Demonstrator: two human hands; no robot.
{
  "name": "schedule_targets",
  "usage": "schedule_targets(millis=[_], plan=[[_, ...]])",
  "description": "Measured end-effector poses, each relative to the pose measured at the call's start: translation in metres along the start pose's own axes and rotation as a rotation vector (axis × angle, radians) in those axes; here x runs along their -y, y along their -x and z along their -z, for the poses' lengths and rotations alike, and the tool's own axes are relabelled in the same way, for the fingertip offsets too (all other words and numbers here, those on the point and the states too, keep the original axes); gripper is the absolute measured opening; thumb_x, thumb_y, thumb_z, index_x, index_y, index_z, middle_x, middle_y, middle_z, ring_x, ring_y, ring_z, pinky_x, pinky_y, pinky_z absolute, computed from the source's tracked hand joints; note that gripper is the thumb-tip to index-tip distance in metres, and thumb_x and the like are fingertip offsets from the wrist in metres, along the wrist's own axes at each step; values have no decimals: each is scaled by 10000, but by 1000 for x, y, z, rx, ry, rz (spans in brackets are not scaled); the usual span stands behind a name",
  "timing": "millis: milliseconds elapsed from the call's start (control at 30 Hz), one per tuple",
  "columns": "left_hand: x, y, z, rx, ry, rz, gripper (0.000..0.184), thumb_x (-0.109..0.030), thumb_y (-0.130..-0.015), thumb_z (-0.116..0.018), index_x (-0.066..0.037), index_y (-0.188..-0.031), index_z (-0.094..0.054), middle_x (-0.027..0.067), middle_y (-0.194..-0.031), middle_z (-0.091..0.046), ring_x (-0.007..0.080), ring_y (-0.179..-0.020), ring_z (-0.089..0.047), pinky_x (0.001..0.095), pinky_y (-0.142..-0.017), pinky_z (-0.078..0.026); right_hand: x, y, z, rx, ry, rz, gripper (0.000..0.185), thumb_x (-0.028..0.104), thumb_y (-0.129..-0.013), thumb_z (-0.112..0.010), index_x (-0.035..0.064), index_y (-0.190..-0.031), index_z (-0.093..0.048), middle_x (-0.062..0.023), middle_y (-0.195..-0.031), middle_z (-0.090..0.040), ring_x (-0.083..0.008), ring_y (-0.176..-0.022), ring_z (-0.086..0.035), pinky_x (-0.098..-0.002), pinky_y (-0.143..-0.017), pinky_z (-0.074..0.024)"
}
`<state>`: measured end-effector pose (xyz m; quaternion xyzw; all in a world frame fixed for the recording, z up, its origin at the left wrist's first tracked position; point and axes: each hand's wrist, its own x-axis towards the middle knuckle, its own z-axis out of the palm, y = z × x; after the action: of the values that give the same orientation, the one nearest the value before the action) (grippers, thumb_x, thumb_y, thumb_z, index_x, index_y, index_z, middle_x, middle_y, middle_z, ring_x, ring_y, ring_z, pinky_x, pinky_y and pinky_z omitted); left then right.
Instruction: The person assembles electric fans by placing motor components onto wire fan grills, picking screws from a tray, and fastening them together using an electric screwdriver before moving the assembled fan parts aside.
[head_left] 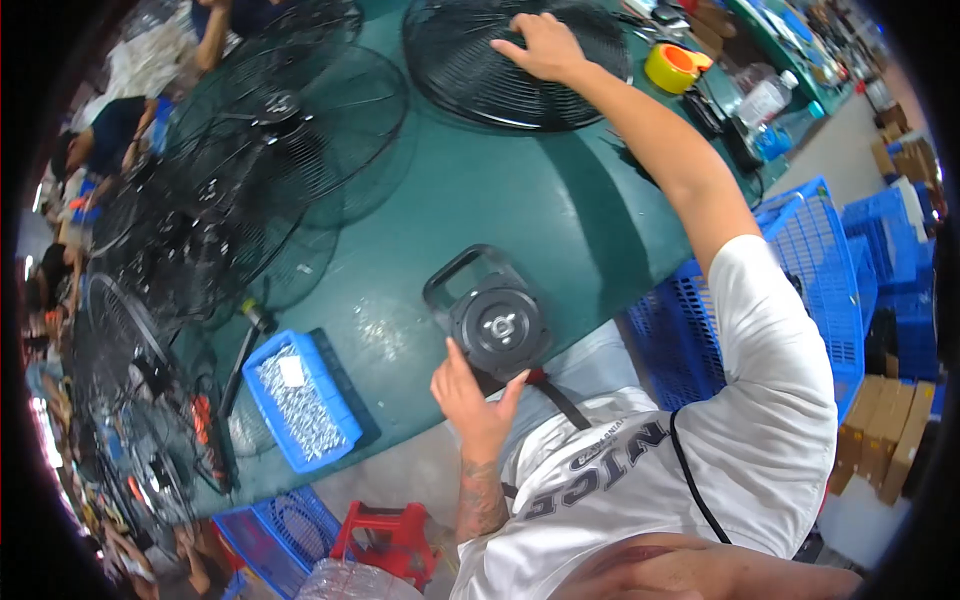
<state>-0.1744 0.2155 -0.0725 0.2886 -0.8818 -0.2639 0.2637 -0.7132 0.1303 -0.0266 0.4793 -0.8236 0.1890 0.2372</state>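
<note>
Workshop table [480, 205], green-topped. Principal item: round black fan motor housing [500, 325], loop handle toward the far left, resting at the table's near edge before the wearer. Left hand [472, 405]: thumb and fingertips at the housing's near rim; whether gripping or merely steadying, cannot tell. Right hand [545, 48]: open, fingers spread, laid on a black wire fan guard [500, 95] at the far side. Step in hand, by judgement: getting hold of the guard, housing at the ready; lifting it would call for fingers hooked round the rim. Also listed: blue bin [272, 418] of small metal fasteners [312, 415], left; clustered fan cages [283, 112], far left; yellow tape roll [655, 72], right of the guard; blue plastic crates [830, 250], right, off the table.
</note>
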Motion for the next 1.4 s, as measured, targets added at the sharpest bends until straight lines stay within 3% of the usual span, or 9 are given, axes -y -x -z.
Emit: schedule_targets(millis=[367, 433, 467, 600, 667, 767, 900, 1267, 1400], plan=[[4, -1, 0, -75, 57, -34, 1082, -457, -778, -858, 88, -1541, -317, 230, -1323, -576, 387, -1178, -545, 492, -1035, -380, 45, -46, 107, -14, -472, -161, 678, 681, -909, -624, 12, -994, -696, -122, -898, -699, -240, -843, -654, -386, -767, -492], [-2, -5, 7, -146, 212, -41, 1030, -442, -823, -834, 65, -1550, -310, 222, -1370, -555, 365, -1234, -544, 475, -1034, -414, 36, -67, 120, -301, -775, 262, 535, 499, -1032, -528, -12, -1118, -662, -72, -1005, -633, -197, -944, -579, -333, -862, -457], [-1, -6, 9, -166, 202, -26, 1030, -442, -823, -834, 65, -1550, -310, 222, -1370, -555, 365, -1234, -544, 475, -1034, -414, 72, -56, 164, -122, -1305, -237, 434, 487, -999, -601, 55, -1031, -620, -71, -754, -622, -150, -654, -623, -326, -641, -538], [9, -21, 26, -238, 622, 147, 865, -336, -924, -754, 18, -1565, -291, 206, -1440, -504, 321, -1284, -546, 405, -1007, -461, 119, 0, 260, 266, -1949, -256, 385, 418, -985, -639, 45, -1080, -624, -43, -695, -588, -134, -594, -595, -259, -518, -524], [9, -38, 42, -188, 982, 88, 862, -420, -962, -688, 0, -1577, -255, 222, -1442, -493, 337, -1293, -545, 418, -987, -490, 117, 21, 248, 874, -2515, 417, 748, 677, -943, -548, -30, -1184, -590, -183, -1201, -647, -285, -1116, -596, -428, -820, -476], [-2, -53, 69, -22, 1696, -15, 851, -488, -1000, -603, -20, -1587, -204, 244, -1428, -492, 359, -1272, -564, 452, -929, -538, 147, 81, 227, 875, -2627, 474, 895, 714, -952, -487, -75, -1375, -454, -203, -1335, -588, -297, -1266, -518, -454, -932, -478], [10, -22, 87, -344, 1218, 290, 608, -227, -1041, -496, 22, -1547, -269, 249, -1335, -537, 305, -940, -702, 302, -609, -577, 137, 157, 219, 415, -2410, -348, 1181, 881, -883, -365, -77, -1564, -249, -343, -1509, -391, -455, -1396, -432, -606, -1085, -444], [44, 32, 88, -383, 1128, 406, 614, -165, -926, -542, 115, -1437, -352, 207, -1037, -581, 261, -664, -656, 356, -566, -595, 90, 222, 135, 616, -2625, -601, 1058, 703, -961, -411, -60, -1603, -61, -404, -1616, -115, -598, -1486, -177, -768, -1064, -348], [48, 38, 82, -488, 1322, 384, 754, -398, -946, -565, 119, -1447, -341, 158, -890, -597, 197, -621, -611, 336, -452, -550, 86, 205, 107, 799, -2744, -631, 997, 675, -994, -308, -108, -1578, -106, -466, -1571, -126, -643, -1456, -179, -791, -1035, -352]])
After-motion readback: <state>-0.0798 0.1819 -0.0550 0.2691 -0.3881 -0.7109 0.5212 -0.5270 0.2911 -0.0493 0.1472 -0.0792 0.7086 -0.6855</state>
